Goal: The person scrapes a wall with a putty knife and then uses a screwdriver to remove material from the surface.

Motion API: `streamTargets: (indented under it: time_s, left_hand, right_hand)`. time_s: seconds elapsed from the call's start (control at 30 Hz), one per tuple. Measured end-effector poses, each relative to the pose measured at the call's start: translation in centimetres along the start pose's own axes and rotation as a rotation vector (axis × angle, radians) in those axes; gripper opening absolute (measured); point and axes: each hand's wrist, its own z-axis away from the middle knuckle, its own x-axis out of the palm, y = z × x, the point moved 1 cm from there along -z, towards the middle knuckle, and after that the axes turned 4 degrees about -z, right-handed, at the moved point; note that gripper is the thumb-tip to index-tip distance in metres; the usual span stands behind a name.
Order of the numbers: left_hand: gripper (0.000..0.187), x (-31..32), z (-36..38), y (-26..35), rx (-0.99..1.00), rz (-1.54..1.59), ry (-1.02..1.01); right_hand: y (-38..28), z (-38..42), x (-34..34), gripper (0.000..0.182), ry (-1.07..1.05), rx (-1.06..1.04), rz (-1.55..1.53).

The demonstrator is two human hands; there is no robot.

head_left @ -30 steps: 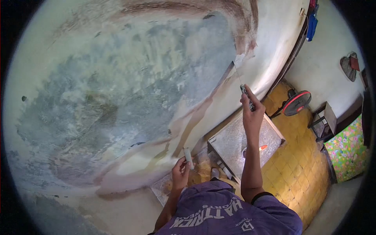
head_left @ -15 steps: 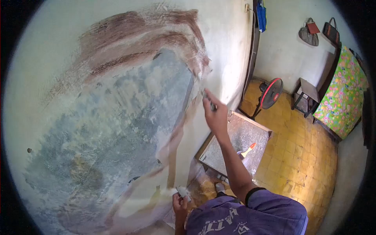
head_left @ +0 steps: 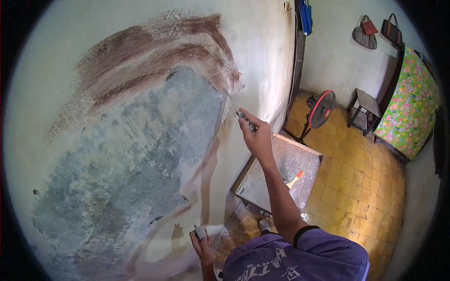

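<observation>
A wall (head_left: 154, 136) fills the left side, with a grey-blue patch and reddish-brown smears above it. My right hand (head_left: 255, 133) is closed around the speckled handle of a thin tool (head_left: 245, 119), whose tip points up and left toward the wall near the patch's right edge. Lower down, my left hand (head_left: 203, 247) grips a small pale grey object (head_left: 200, 231) close to the wall; its kind is not clear. A shadow falls on the wall beside that hand.
Beneath my right forearm stands a table (head_left: 307, 158) with a brush (head_left: 295, 179) on it. Beyond are a fan (head_left: 321, 109), a small stool (head_left: 366, 104) and a flowered cloth (head_left: 408, 105). Bags (head_left: 364, 33) hang on the far wall.
My left hand has moved left with the pale object, which now stands more upright. My right hand has shifted slightly, and more of the tool's handle shows. The view has shifted a little.
</observation>
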Motion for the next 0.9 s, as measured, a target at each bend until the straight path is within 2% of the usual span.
streamTargets:
  time_s: [0.03, 0.13, 0.27, 0.3, 0.43, 0.5, 0.53, 0.67, 0.73, 0.8, 0.83, 0.9]
  left_hand:
    - [0.021, 0.4, 0.0, -0.1, 0.003, -0.008, 0.002]
    - [0.020, 1.1, 0.0, -1.4, -0.004, -0.021, -0.022]
    - [0.032, 2.2, 0.4, -2.4, 0.005, -0.058, 0.009]
    - [0.031, 2.7, 0.3, -2.1, 0.010, -0.064, 0.011]
    - [0.029, 4.3, -0.3, -2.0, -0.033, -0.044, 0.044]
    - [0.031, 4.5, -0.7, -2.5, -0.015, -0.034, 0.049]
    - [0.031, 4.7, -0.9, -2.6, -0.010, -0.028, 0.052]
    - [0.034, 6.3, -0.9, -1.6, -0.050, -0.017, 0.099]
    - [0.036, 6.6, -1.8, -2.0, -0.018, -0.031, 0.082]
    - [0.030, 7.0, -2.3, -1.7, -0.019, 0.016, 0.047]
    - [0.028, 7.2, -2.5, -1.5, -0.021, 0.040, 0.031]
    - [0.029, 7.6, -3.0, -0.7, -0.007, -0.002, 0.012]
  right_hand:
    - [0.6, 0.5, -0.1, 0.031, 0.010, -0.100, 0.012]
    - [1.2, 3.2, 0.1, 0.031, -0.067, -0.103, 0.093]
    - [2.5, -0.6, 0.6, 0.032, 0.046, -0.140, 0.056]
    - [0.7, -1.7, 0.0, 0.033, -0.003, 0.068, -0.047]
    - [0.8, 0.4, -1.0, 0.033, -0.084, -0.118, 0.095]
    - [1.1, 0.8, -0.5, 0.034, -0.059, -0.101, 0.083]
    - [1.3, 0.8, -0.4, 0.034, -0.050, -0.090, 0.079]
    - [1.7, -4.0, -1.6, 0.034, -0.031, 0.204, -0.038]
    - [2.2, -1.6, -1.9, 0.034, -0.095, 0.100, 0.023]
    - [2.1, 1.1, -1.4, 0.034, -0.158, 0.053, 0.067]
    - [2.1, 1.1, -1.1, 0.036, -0.108, -0.032, 0.055]
    - [3.3, -1.4, -1.3, 0.035, -0.048, 0.014, 0.073]
